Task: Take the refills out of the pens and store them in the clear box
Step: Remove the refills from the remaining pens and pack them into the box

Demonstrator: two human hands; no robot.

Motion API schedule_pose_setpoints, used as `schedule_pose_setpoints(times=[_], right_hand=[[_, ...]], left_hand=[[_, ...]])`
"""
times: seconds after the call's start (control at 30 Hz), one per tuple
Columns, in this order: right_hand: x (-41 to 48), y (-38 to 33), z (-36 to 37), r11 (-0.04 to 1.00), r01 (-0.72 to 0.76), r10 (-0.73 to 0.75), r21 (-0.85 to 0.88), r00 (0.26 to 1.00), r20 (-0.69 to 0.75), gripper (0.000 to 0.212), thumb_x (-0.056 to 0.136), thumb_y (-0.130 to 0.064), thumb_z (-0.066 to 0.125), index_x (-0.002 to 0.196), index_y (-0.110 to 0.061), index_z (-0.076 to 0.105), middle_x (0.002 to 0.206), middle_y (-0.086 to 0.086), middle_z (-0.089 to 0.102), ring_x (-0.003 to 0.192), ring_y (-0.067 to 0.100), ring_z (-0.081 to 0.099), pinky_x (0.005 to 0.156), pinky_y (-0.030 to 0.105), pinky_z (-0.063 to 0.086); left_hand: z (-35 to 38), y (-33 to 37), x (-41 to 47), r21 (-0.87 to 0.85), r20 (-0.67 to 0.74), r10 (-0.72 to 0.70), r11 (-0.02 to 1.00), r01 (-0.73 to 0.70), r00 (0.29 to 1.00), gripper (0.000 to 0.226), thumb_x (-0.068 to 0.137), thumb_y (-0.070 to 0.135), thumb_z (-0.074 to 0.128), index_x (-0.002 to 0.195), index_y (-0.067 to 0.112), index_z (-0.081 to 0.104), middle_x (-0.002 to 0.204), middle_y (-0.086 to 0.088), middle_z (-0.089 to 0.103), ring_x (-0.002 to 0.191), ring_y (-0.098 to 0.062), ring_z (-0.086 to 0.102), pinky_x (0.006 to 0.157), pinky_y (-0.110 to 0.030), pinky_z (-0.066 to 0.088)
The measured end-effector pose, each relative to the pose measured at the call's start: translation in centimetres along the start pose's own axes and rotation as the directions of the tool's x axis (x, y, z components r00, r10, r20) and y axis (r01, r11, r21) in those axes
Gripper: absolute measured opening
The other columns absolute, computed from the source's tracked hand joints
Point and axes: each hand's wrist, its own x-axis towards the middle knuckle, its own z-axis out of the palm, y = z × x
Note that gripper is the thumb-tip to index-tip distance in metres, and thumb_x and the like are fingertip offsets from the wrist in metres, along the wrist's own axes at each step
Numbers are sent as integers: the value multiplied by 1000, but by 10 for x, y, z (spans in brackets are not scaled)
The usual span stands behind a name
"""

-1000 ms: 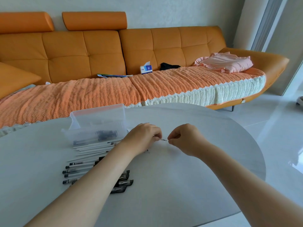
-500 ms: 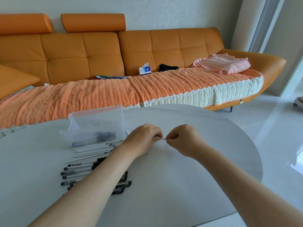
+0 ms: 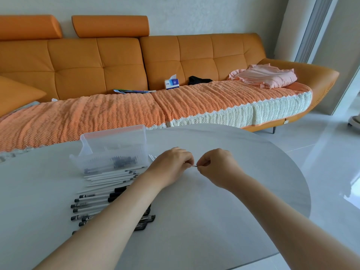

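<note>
Frame centre, over grey round table [image 3: 233,211]: left hand [image 3: 171,164] curled round slim pen [image 3: 194,166], right hand [image 3: 216,164] pinching its dark tip. Pen's long axis runs left-right across frame, tip pointing right. Clear plastic box [image 3: 109,152] upper left of hands; black-capped white pens [image 3: 93,199] lower left.

table [image 3: 229,215] right side: open to pass | left: clear box [image 3: 115,151]; pens [image 3: 91,201] in rows block, seemingly abutting box

Smooth surfaces, one rough cloth.
The table [image 3: 214,221] is matt and smooth, the clear box [image 3: 116,145] cloudy plastic, the sofa [image 3: 120,61] sleek and leather-like, its cover [image 3: 116,112] coarse ribbed cloth, the floor [image 3: 331,152] glossy tile.
</note>
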Motion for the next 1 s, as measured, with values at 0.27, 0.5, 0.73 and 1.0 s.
schedule_pose_setpoints(times=[0.27,0.5,0.73,1.0], right_hand=[[1,6,-1,981,71,-68,-181,997,25,10,91,-35,61,88,-29,68,91,-9,65,83,16,62,70,31,53],[-2,3,4,957,79,-71,-278,997,41,23,99,-38,49,101,-24,67,98,-3,65,88,22,59,67,28,41],[-2,-14,15,931,78,-58,-355,996,65,23,90,-41,53,99,-26,67,100,-5,65,94,21,62,70,28,44],[-2,-43,33,915,205,-170,-347,977,129,22,89,-47,53,95,-29,65,98,-8,61,94,17,58,70,29,41]], left_hand=[[2,-1,0,11,-29,21,1000,-20,999,8,93,15,59,91,21,64,91,11,64,88,-9,51,74,-38,50],[5,0,-2,-2,-69,30,1000,-30,997,8,93,14,59,91,20,64,89,10,64,88,-9,52,72,-39,50],[-5,-3,-18,8,-40,-29,1000,30,999,24,93,18,63,117,22,64,114,10,65,108,-7,51,88,-26,45],[-44,-26,-84,103,-100,-171,978,181,980,19,93,27,60,111,29,64,104,19,57,101,-2,49,77,-20,38]])
